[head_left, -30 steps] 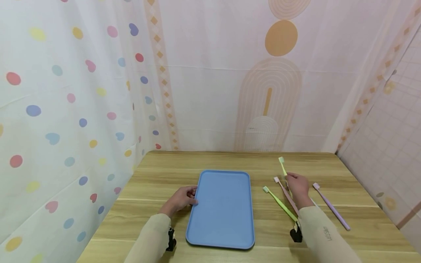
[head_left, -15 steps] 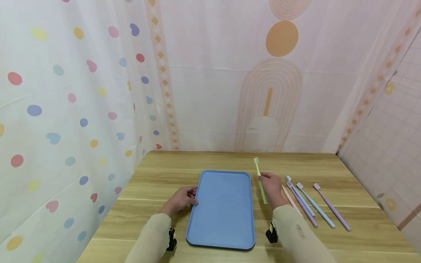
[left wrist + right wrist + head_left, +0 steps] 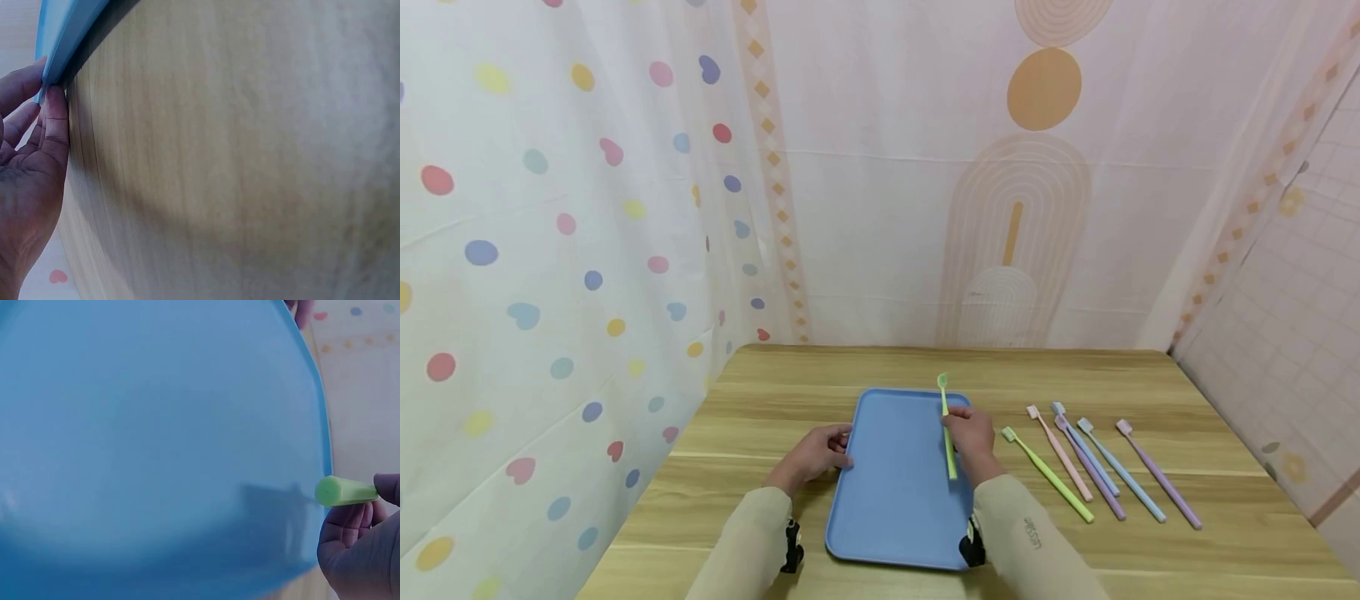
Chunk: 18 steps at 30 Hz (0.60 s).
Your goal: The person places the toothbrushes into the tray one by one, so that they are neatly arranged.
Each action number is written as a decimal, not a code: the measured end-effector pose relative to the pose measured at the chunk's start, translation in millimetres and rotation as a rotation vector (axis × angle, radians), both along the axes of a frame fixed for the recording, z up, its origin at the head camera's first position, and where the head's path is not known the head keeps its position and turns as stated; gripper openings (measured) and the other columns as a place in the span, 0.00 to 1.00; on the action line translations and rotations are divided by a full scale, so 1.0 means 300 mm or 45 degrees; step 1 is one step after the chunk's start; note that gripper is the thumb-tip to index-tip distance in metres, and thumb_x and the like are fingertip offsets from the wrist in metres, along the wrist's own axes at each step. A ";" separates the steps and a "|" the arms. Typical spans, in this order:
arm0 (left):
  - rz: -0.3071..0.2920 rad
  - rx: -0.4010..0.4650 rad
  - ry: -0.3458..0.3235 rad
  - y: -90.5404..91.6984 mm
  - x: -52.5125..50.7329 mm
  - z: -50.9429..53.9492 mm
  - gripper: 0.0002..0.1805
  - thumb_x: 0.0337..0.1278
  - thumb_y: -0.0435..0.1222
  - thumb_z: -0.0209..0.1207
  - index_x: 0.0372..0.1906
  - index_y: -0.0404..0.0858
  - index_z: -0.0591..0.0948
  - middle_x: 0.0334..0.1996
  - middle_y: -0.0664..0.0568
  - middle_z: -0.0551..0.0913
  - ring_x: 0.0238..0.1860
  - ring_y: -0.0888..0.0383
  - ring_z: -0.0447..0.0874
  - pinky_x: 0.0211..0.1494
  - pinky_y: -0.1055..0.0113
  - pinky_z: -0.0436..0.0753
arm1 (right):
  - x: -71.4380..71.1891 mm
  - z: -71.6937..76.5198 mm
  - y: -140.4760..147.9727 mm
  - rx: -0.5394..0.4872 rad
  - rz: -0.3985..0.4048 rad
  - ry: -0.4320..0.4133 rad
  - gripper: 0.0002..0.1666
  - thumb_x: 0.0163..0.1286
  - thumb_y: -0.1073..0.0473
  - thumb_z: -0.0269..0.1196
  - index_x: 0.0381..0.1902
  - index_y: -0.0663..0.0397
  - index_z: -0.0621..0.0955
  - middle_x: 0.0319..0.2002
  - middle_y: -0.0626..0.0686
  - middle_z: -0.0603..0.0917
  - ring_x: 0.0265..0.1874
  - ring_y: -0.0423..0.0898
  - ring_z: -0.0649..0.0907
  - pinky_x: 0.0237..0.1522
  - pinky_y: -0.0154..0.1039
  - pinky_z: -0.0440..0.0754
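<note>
A blue rectangular tray (image 3: 898,483) lies on the wooden table. My left hand (image 3: 815,454) pinches its left rim; the left wrist view shows the thumb and fingers on either side of the tray edge (image 3: 69,34). Over the tray's right part, my right hand (image 3: 972,435) holds a yellow-green toothbrush (image 3: 950,454) by the handle, head pointing away from me. From the right wrist view, the handle's butt end (image 3: 329,491) sticks out of the fingers above the tray and the hand's shadow falls on it.
Right of the tray, several toothbrushes lie slanted: a green one (image 3: 1051,479), a pink one (image 3: 1063,458), a purple one (image 3: 1097,475) crossing a blue one (image 3: 1086,446), a light blue one (image 3: 1123,472) and another purple one (image 3: 1161,477). Curtains (image 3: 880,208) hang behind the table.
My right hand has carried the yellow-green toothbrush leftward, from among the other toothbrushes to over the tray. The left hand stays on the tray's rim.
</note>
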State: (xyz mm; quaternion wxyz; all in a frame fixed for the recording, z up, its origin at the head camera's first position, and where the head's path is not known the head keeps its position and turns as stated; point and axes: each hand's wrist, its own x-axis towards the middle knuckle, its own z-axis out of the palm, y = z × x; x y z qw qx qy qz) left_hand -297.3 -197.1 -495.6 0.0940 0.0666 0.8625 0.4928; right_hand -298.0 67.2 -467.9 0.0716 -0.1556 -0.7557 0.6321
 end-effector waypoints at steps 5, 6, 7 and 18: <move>-0.004 0.011 -0.004 -0.001 0.001 -0.001 0.34 0.50 0.20 0.66 0.66 0.25 0.71 0.39 0.45 0.76 0.41 0.52 0.72 0.39 0.64 0.74 | 0.006 -0.014 -0.058 -0.018 0.013 -0.038 0.14 0.60 0.68 0.64 0.45 0.67 0.85 0.39 0.60 0.84 0.33 0.48 0.79 0.30 0.35 0.76; -0.009 0.012 0.001 0.000 0.001 0.001 0.34 0.50 0.20 0.66 0.66 0.24 0.71 0.39 0.45 0.76 0.41 0.52 0.72 0.39 0.64 0.74 | 0.007 -0.017 -0.067 -0.023 0.016 -0.033 0.15 0.60 0.68 0.64 0.45 0.68 0.85 0.39 0.60 0.84 0.33 0.48 0.79 0.31 0.36 0.77; -0.010 0.011 0.002 0.001 0.001 0.001 0.34 0.51 0.21 0.66 0.66 0.25 0.71 0.39 0.45 0.76 0.41 0.52 0.72 0.39 0.64 0.74 | 0.008 -0.021 -0.077 -0.029 0.021 -0.036 0.15 0.60 0.68 0.64 0.45 0.68 0.85 0.39 0.60 0.84 0.34 0.49 0.79 0.31 0.37 0.77; -0.022 0.022 0.007 0.008 0.002 0.003 0.34 0.50 0.21 0.66 0.66 0.24 0.71 0.40 0.45 0.76 0.42 0.51 0.72 0.41 0.64 0.74 | 0.032 -0.057 -0.181 -0.042 0.056 -0.010 0.17 0.59 0.71 0.65 0.47 0.68 0.85 0.41 0.62 0.85 0.37 0.52 0.83 0.37 0.42 0.81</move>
